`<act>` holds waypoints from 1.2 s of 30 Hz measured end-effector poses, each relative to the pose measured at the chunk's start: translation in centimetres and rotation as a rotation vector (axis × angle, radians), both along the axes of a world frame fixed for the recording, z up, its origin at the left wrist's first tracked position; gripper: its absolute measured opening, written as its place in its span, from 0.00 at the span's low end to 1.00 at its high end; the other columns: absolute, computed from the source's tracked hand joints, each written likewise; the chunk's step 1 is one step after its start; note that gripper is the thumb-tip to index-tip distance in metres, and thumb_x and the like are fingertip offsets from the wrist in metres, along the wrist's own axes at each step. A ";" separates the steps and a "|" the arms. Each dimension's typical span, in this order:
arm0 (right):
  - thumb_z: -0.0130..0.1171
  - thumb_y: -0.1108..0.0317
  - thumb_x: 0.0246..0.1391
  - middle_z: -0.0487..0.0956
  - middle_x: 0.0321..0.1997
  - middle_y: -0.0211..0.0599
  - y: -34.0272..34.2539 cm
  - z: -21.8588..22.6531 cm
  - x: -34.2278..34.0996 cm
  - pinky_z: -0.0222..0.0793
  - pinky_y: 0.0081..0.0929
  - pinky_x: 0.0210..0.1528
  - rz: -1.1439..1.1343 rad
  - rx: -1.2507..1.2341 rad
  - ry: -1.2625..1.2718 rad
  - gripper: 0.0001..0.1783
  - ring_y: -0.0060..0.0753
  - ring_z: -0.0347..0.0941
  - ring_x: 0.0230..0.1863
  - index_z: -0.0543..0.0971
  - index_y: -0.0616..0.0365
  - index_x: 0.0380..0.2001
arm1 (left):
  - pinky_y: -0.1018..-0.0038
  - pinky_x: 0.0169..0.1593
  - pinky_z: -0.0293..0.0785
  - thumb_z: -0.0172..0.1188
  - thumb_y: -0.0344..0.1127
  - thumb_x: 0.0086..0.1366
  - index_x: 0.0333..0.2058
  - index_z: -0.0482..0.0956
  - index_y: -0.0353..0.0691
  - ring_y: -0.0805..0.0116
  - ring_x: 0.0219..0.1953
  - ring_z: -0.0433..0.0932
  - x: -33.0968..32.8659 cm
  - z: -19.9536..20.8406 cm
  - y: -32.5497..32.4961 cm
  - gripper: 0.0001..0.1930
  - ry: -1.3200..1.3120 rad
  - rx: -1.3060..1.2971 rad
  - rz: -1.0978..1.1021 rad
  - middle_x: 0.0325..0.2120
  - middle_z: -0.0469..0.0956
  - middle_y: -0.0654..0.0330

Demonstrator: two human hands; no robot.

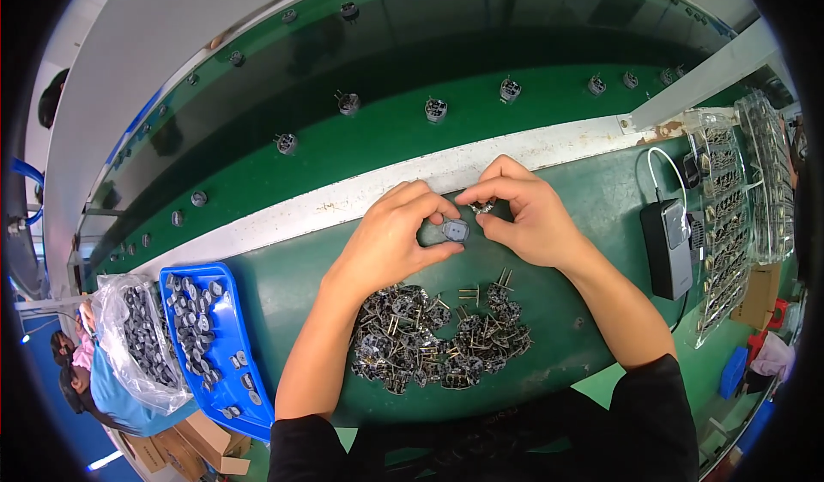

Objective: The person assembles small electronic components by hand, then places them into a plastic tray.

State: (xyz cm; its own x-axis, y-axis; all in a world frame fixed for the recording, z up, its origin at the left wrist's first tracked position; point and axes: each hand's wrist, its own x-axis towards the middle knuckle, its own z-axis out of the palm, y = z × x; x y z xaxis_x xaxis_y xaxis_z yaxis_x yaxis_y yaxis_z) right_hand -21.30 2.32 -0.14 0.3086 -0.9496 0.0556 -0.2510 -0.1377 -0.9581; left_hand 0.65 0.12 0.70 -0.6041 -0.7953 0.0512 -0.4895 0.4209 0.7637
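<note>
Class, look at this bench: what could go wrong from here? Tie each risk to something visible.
1. The left hand pinches the grey housing between its fingers, so it might slip.
2. The right hand holds a small metal part; pins in the jumbled pile of metal parts could bend or snag.
3. The left forearm lies close to the blue tray; a knock might spill its grey pieces.
</note>
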 end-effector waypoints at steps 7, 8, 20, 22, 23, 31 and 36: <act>0.69 0.81 0.45 0.76 0.38 0.27 0.1 -0.6 0.1 0.67 0.21 0.33 -0.006 -0.003 -0.112 0.11 0.20 0.73 0.36 0.85 0.58 0.35 | 0.65 0.41 0.73 0.77 0.36 0.45 0.35 0.78 0.41 0.60 0.36 0.75 -0.5 0.1 0.0 0.20 -0.047 0.012 0.033 0.29 0.74 0.61; 0.70 0.80 0.45 0.78 0.38 0.28 0.1 -1.0 0.2 0.68 0.22 0.31 -0.010 -0.016 -0.135 0.10 0.21 0.74 0.34 0.85 0.59 0.33 | 0.65 0.41 0.73 0.78 0.36 0.44 0.34 0.78 0.40 0.60 0.36 0.75 -0.6 0.0 0.1 0.20 -0.056 0.013 0.040 0.29 0.74 0.61; 0.68 0.75 0.47 0.78 0.32 0.32 1.1 -1.4 1.4 0.73 0.33 0.35 -0.058 -0.405 0.178 0.05 0.37 0.75 0.34 0.83 0.59 0.30 | 0.67 0.38 0.74 0.79 0.34 0.42 0.34 0.78 0.38 0.62 0.33 0.74 -0.7 -0.4 0.4 0.21 -0.031 -0.072 0.036 0.29 0.73 0.60; 0.69 0.77 0.46 0.77 0.32 0.32 1.3 -1.4 1.5 0.71 0.30 0.32 -0.047 -0.446 0.200 0.07 0.35 0.75 0.33 0.83 0.59 0.31 | 0.66 0.40 0.74 0.77 0.34 0.43 0.34 0.77 0.39 0.60 0.36 0.75 -0.6 -0.4 0.5 0.20 -0.040 -0.069 0.035 0.30 0.74 0.60; 0.70 0.78 0.45 0.77 0.32 0.32 1.3 -1.4 1.6 0.70 0.28 0.30 -0.040 -0.486 0.220 0.09 0.32 0.74 0.31 0.83 0.60 0.32 | 0.64 0.42 0.74 0.76 0.34 0.45 0.34 0.77 0.40 0.58 0.38 0.75 -0.6 -0.3 0.5 0.19 -0.050 -0.065 0.029 0.30 0.74 0.60; 0.67 0.79 0.46 0.78 0.34 0.33 0.8 -0.8 1.1 0.71 0.30 0.34 0.006 -0.471 0.292 0.10 0.35 0.75 0.35 0.84 0.60 0.35 | 0.68 0.34 0.74 0.78 0.33 0.43 0.37 0.77 0.40 0.63 0.29 0.74 -0.5 0.3 0.3 0.23 0.057 -0.095 0.061 0.26 0.74 0.61; 0.59 0.80 0.50 0.79 0.39 0.38 -0.1 -0.2 -0.2 0.72 0.37 0.45 0.167 -0.294 0.221 0.14 0.44 0.75 0.42 0.83 0.61 0.40 | 0.65 0.34 0.76 0.74 0.33 0.50 0.35 0.80 0.42 0.55 0.30 0.80 0.4 -0.1 0.3 0.14 0.038 -0.103 -0.013 0.32 0.81 0.61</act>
State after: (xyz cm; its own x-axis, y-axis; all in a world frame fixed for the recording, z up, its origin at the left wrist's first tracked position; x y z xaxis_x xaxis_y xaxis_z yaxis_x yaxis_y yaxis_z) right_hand -21.49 2.23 -0.39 0.4919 -0.8390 0.2329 -0.3976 -0.4544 -0.7972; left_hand 1.07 0.41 0.57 -0.6104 -0.7767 0.1554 -0.4549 0.5044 0.7339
